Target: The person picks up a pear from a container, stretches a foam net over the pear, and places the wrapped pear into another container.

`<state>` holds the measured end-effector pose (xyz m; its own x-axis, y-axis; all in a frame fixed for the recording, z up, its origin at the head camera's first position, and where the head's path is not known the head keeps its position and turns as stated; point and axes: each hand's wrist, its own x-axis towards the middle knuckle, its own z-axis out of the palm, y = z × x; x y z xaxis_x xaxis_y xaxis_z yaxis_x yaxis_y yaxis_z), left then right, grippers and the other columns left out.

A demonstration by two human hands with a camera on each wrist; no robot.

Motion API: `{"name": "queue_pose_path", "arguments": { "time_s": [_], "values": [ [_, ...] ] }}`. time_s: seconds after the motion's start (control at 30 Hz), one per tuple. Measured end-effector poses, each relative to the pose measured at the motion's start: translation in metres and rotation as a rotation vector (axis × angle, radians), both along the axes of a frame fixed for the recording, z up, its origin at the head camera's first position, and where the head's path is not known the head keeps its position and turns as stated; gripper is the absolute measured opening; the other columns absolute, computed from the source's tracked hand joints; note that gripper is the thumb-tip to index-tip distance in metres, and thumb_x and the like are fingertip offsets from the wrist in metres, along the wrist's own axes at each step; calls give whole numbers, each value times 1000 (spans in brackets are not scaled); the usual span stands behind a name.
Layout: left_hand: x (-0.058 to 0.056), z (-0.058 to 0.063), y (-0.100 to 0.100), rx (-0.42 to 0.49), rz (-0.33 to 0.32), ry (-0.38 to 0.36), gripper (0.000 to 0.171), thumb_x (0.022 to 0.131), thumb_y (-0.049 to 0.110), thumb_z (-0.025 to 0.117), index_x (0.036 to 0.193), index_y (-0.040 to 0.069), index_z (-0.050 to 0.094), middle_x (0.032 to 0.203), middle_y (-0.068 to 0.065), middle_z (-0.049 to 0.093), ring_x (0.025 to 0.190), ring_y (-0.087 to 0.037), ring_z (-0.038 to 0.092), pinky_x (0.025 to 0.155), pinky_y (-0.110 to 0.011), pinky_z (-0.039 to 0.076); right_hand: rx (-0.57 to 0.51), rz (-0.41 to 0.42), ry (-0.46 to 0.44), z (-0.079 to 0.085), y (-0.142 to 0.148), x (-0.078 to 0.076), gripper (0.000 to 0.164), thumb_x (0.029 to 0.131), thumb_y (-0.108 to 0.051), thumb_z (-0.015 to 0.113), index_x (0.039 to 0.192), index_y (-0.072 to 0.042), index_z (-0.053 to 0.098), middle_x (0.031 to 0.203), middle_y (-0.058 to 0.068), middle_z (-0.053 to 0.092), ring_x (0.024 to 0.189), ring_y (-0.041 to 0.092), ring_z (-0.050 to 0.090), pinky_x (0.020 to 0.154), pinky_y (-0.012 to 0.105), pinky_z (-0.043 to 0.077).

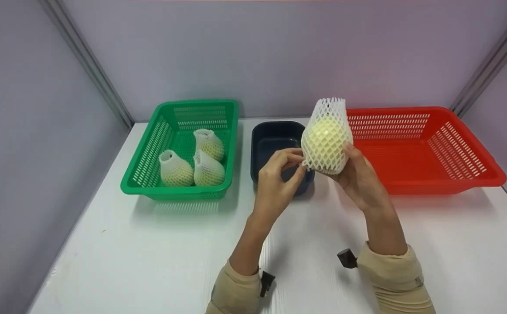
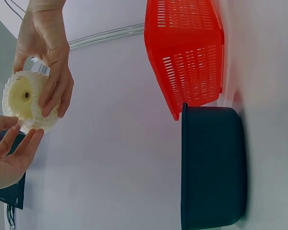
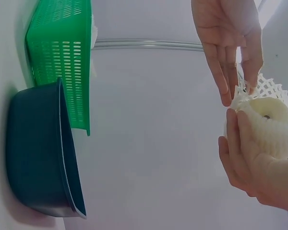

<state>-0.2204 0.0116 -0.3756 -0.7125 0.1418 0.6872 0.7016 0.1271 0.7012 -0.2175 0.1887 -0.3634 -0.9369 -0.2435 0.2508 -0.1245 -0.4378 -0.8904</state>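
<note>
Above the dark blue bin [image 1: 275,141], a pale yellow round fruit [image 1: 326,135] is held up in a white foam net sleeve [image 1: 331,106]. My right hand [image 1: 362,181] grips the netted fruit from its right side and below. With thumb and fingertips, my left hand [image 1: 277,174] pinches the lower left edge of the net. The left wrist view shows the fruit's bare end [image 2: 21,98], with a dark pit in its hollow, inside the net's opening. In the right wrist view, the net's edge [image 3: 269,88] stands away from the fruit near the left fingers.
A green basket [image 1: 179,191] at left holds three netted fruits [image 1: 209,168]. To the right stands a red basket [image 1: 410,161] with slotted walls. All three containers sit on a white table [image 1: 170,257] before a pale back wall, with side panels left and right.
</note>
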Motion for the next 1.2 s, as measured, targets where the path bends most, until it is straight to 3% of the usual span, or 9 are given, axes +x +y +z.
{"name": "queue_pose_path", "arguments": {
  "time_s": [0.27,0.4,0.5,0.6,0.7,0.83,0.93,1.07,1.2],
  "values": [
    [-4,1,-6,12,-284,-357,44,91,23,59,124,2,37,125,-9,40,112,-17,50,87,-28,44,179,-71,15,0,4,0,52,94,-29,39,137,-5,24,123,20,39,107,30,43,94,38,36],
    [-6,0,-5,21,-282,-406,40,94,25,54,121,1,38,121,-11,42,110,-20,51,87,-28,44,231,-91,-6,0,6,2,51,92,-29,40,133,-6,20,120,20,36,107,30,39,93,37,33],
    [-7,-1,-3,100,-264,-441,35,95,20,53,119,-1,39,115,-12,44,105,-20,54,85,-29,46,232,-59,-8,0,6,3,48,92,-26,39,131,-6,20,120,20,36,106,28,41,93,35,35],
    [-8,-2,-4,186,-303,-498,40,93,18,54,125,-2,38,116,-13,44,105,-20,54,85,-31,46,231,-22,2,1,6,4,48,91,-23,37,133,-4,24,120,19,38,103,26,46,90,33,40],
    [-10,-3,-5,193,-359,-563,64,89,37,59,133,-1,35,121,-12,45,108,-19,52,88,-31,44,240,1,21,1,6,4,49,92,-22,35,136,-1,27,121,19,41,101,26,50,87,33,44],
    [-10,-4,-5,122,-443,-598,101,71,66,62,139,-1,28,122,-12,49,110,-19,51,92,-32,41,262,14,42,1,6,4,46,95,-24,32,134,0,32,116,18,46,96,24,54,80,33,48],
    [-9,-4,-4,128,-482,-604,112,65,71,62,141,0,23,122,-13,48,109,-20,50,93,-33,40,305,12,63,0,7,5,40,97,-25,32,127,0,37,110,18,49,92,24,56,78,33,50],
    [-8,-5,-3,201,-479,-653,110,63,66,69,138,0,22,119,-13,47,103,-20,52,90,-34,42,419,-62,103,-1,7,6,39,98,-24,33,123,3,45,105,18,53,91,27,57,83,35,48],
    [-11,-5,-3,229,-413,-709,86,72,45,73,128,-1,27,112,-14,50,98,-20,54,87,-32,44,518,-224,99,1,5,7,38,98,-24,42,125,2,50,109,13,55,94,25,54,84,32,46]
  ]
}}
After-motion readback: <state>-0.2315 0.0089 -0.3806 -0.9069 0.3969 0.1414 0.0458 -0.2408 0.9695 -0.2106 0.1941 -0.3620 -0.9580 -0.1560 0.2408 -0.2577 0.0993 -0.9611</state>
